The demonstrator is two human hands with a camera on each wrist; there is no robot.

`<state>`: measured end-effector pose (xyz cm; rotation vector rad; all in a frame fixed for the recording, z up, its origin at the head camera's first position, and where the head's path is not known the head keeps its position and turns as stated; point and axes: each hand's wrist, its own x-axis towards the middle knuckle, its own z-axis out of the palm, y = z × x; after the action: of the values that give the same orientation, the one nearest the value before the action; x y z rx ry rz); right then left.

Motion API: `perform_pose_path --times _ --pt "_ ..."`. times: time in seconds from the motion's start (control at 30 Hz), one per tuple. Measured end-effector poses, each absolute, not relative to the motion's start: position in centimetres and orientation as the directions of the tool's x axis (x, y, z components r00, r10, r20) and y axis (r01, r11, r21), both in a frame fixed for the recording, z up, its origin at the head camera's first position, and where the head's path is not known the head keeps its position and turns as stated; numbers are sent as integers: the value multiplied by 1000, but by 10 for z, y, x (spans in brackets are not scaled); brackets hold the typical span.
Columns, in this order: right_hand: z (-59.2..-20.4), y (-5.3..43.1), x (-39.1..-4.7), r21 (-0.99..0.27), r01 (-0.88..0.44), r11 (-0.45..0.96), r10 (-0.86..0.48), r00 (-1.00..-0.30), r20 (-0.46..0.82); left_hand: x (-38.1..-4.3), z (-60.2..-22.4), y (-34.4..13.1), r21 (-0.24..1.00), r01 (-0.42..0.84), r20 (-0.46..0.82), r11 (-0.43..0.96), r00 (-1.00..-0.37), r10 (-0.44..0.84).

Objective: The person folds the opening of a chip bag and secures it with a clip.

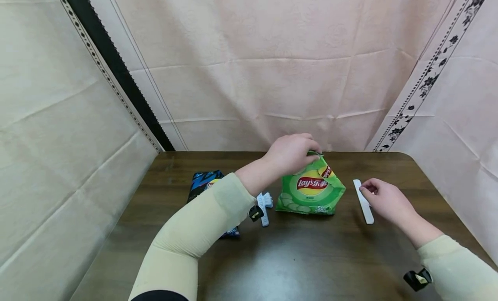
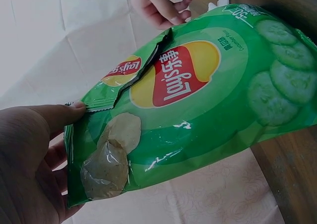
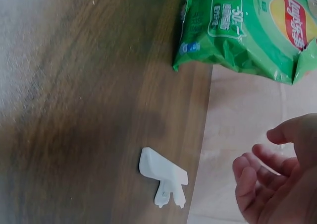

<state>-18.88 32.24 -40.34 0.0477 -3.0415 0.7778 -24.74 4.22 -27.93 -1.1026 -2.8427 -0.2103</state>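
Observation:
My left hand [image 1: 293, 154] pinches the top edge of a green Lay's chip bag [image 1: 307, 195], which stands upright on the table. The left wrist view shows my thumb on the front of the bag [image 2: 198, 85] and fingers behind it; part of its top edge is folded down over the front. My right hand [image 1: 389, 201] hovers by a white plastic bag clip [image 1: 363, 202] with its fingers loosely curled. In the right wrist view the clip [image 3: 163, 174] lies apart from the hand [image 3: 272, 179], which holds nothing.
A dark blue chip bag [image 1: 202, 182] lies left of the green one, mostly hidden by my left forearm. Between them rest pale blue-white clips [image 1: 264, 206], partly covered by the wrist camera. Cloth hangs behind the wooden table [image 1: 295, 257] and on both sides.

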Motion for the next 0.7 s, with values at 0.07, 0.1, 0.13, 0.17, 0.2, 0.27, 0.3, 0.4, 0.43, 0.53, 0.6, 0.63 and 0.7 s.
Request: perform_pose_path --times 0.07,0.1,0.13,0.17,0.2,0.27,0.3,0.4,0.43,0.53,0.6,0.63,0.7 --pt "-405 325 -192 -467 -12 884 -25 -999 -21 -247 -279 42 100 676 125 730 -736 665" --pt "-406 326 -193 -460 -4 888 -22 -999 -35 -247 -279 42 100 677 125 729 -735 666" --pt "-407 328 -195 -454 6 891 -19 -999 -49 -247 -279 42 101 678 125 728 -734 667" --pt "-408 329 -196 -448 15 894 -14 -998 -62 -247 -279 41 102 679 125 727 -734 667" --pt "-409 330 -198 -440 24 898 -9 -997 -73 -247 -279 41 102 679 124 727 -734 668" --pt "-411 334 -200 -429 42 902 2 -996 -94 -247 -279 41 105 679 124 726 -734 668" --pt "-412 335 -201 -425 50 904 6 -994 -105 -246 -279 41 107 679 124 726 -734 668" --pt "-415 341 -203 -410 83 908 25 -989 -146 -246 -279 41 112 679 123 726 -734 668" --pt "-416 342 -204 -405 96 909 33 -987 -160 -246 -279 41 113 678 122 726 -735 667" --pt "-418 347 -206 -385 129 914 54 -978 -200 -246 -280 41 114 679 122 725 -734 668" --pt "-420 351 -207 -375 146 916 65 -973 -220 -246 -280 41 110 680 124 725 -733 669" --pt "-421 352 -208 -372 154 915 70 -971 -230 -246 -280 41 110 680 124 725 -733 669" --pt "-423 355 -210 -370 161 915 72 -967 -243 -246 -280 40 109 681 127 724 -732 669"
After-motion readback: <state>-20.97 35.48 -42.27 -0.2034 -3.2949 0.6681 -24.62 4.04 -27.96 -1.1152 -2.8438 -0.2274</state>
